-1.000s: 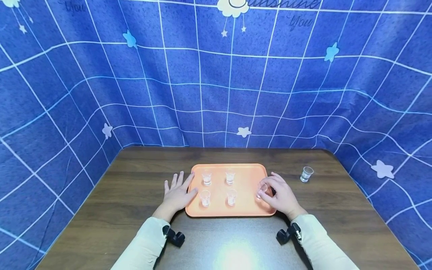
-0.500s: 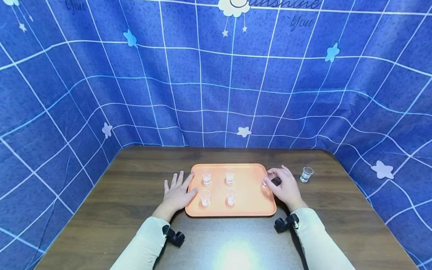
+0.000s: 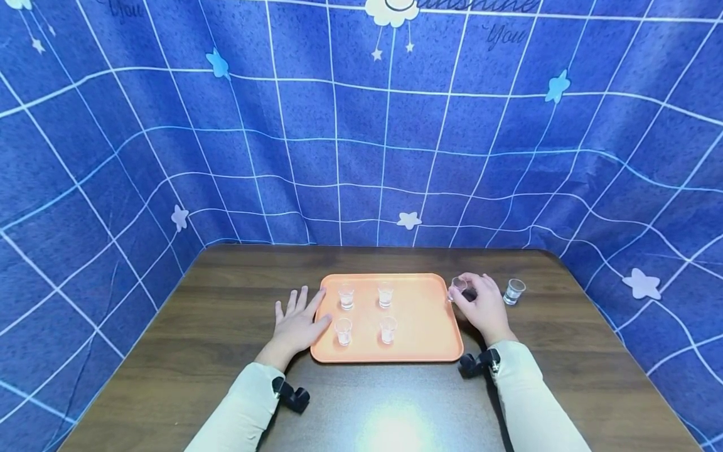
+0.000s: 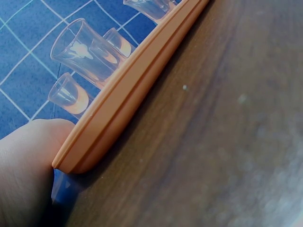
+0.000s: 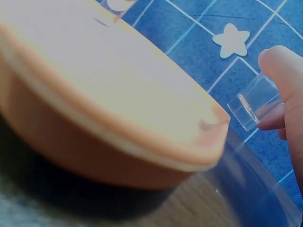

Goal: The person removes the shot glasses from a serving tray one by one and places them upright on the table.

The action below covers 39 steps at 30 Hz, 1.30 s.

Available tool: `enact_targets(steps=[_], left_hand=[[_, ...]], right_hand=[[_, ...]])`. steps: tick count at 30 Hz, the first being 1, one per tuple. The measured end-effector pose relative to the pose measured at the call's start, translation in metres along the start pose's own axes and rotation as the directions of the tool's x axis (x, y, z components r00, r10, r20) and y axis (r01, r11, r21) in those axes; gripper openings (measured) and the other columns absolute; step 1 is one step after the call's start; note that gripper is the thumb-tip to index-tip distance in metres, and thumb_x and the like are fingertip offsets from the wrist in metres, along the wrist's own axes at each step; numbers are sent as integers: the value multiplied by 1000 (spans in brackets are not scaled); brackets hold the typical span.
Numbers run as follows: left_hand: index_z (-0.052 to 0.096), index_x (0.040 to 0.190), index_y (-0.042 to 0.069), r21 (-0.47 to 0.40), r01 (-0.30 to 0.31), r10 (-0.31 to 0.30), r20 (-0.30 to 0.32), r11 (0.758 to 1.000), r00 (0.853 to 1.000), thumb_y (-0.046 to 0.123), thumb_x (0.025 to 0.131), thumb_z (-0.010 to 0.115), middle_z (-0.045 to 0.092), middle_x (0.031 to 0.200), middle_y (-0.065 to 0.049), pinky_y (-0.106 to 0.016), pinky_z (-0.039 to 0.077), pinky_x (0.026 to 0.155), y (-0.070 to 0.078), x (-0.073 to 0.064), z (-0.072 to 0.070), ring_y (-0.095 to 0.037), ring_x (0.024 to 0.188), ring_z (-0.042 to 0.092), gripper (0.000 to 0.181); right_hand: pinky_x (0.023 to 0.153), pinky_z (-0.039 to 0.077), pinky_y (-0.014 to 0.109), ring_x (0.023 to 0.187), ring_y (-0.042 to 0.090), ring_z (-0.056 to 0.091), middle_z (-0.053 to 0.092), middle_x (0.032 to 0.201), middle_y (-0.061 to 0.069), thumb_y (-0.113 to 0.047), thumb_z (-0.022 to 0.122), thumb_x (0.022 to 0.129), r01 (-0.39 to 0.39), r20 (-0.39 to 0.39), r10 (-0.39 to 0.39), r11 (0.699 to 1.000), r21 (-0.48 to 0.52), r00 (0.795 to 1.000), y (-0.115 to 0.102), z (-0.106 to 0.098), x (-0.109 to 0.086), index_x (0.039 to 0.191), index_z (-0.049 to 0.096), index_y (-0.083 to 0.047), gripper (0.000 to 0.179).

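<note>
My right hand (image 3: pixel 482 307) pinches a small clear shot glass (image 3: pixel 458 286) between thumb and fingers, just beyond the tray's right rim. In the right wrist view the held shot glass (image 5: pixel 253 104) is tilted, its thick base pointing away from the hand. An orange tray (image 3: pixel 423 320) lies on the table and carries several clear shot glasses (image 3: pixel 388 329) in two rows on its left and middle part. Fingers spread, my left hand (image 3: pixel 295 326) rests at the tray's left edge, with the thumb over the rim. The left wrist view shows that hand (image 4: pixel 28 165) against the tray's corner.
Another shot glass (image 3: pixel 513 291) stands on the brown wooden table (image 3: pixel 226 314), right of my right hand. A blue curtain (image 3: pixel 361 163) with white lines and stars hangs behind the table and along both sides.
My right hand has lifted the shot glass from the tray's right part and carried it right and away from me, past the rim. The left hand stays put.
</note>
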<state>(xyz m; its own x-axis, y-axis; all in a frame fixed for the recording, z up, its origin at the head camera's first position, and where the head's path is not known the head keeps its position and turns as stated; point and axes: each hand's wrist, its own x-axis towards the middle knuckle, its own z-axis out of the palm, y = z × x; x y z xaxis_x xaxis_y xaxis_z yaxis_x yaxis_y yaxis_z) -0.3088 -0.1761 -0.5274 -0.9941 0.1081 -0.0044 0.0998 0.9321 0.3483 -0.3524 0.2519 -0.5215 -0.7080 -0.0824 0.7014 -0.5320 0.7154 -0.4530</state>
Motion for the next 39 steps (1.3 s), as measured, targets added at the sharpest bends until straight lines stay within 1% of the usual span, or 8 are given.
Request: enact_targets(steps=[5, 9, 15, 19, 22, 30, 36, 39], left_hand=[[22, 163, 31, 2, 6, -6, 5, 1000, 1000, 61, 100, 41, 8, 168, -18, -70, -9, 114, 0, 1, 1, -43, 154, -1, 72], [22, 163, 31, 9, 9, -9, 8, 1000, 1000, 61, 100, 40, 8, 169, -18, -70, -9, 114, 0, 1, 1, -43, 154, -1, 72], [22, 163, 30, -1, 7, -7, 9, 1000, 1000, 61, 100, 42, 8, 168, -19, -70, -9, 114, 1, 1, 0, -43, 154, -1, 72], [21, 163, 31, 2, 14, -14, 19, 1000, 1000, 61, 100, 40, 7, 169, -18, -69, -10, 114, 1, 1, 0, -42, 154, -2, 72], [21, 163, 31, 6, 15, -15, 21, 1000, 1000, 62, 100, 39, 7, 169, -18, -69, -10, 114, 1, 1, 0, -42, 154, -2, 72], [21, 163, 32, 10, 17, -17, 19, 1000, 1000, 62, 100, 40, 7, 169, -18, -69, -9, 115, 1, 0, -1, -42, 154, -1, 72], [23, 162, 30, 9, 8, -8, 3, 1000, 1000, 60, 100, 42, 9, 168, -19, -70, -8, 115, 1, 0, -1, -43, 154, 0, 72], [22, 163, 31, 12, 9, -10, 8, 1000, 1000, 61, 100, 41, 8, 169, -18, -69, -8, 115, 1, 0, -2, -42, 154, 0, 72]], right_hand=[[109, 36, 55, 92, 40, 65, 74, 84, 16, -23, 80, 83, -53, 4, 53, 997, -62, 999, 3, 0, 3, 105, 67, -1, 34], [112, 34, 55, 93, 40, 65, 74, 86, 17, -27, 79, 85, -89, 36, 93, 990, -109, 995, 4, -1, 5, 107, 67, -1, 36], [110, 35, 55, 94, 41, 64, 74, 91, 18, -31, 79, 86, -118, 72, 133, 978, -174, 989, 5, -2, 6, 109, 66, -1, 40], [98, 43, 55, 93, 40, 63, 74, 92, 16, -36, 78, 88, -148, 96, 171, 966, -212, 981, 5, -2, 6, 111, 66, -3, 42], [88, 45, 55, 92, 40, 63, 73, 92, 16, -38, 76, 89, -170, 107, 199, 958, -233, 974, 5, -2, 5, 113, 65, -4, 43], [84, 47, 57, 95, 43, 64, 73, 93, 17, -36, 75, 90, -223, 110, 256, 943, -247, 960, 5, -2, 5, 120, 63, -6, 45], [83, 47, 58, 95, 43, 63, 71, 93, 17, -38, 73, 91, -228, 120, 267, 937, -266, 956, 5, -3, 5, 122, 62, -6, 46], [82, 47, 58, 95, 43, 63, 70, 94, 18, -39, 73, 91, -232, 125, 273, 934, -271, 954, 5, -3, 5, 123, 61, -6, 47]])
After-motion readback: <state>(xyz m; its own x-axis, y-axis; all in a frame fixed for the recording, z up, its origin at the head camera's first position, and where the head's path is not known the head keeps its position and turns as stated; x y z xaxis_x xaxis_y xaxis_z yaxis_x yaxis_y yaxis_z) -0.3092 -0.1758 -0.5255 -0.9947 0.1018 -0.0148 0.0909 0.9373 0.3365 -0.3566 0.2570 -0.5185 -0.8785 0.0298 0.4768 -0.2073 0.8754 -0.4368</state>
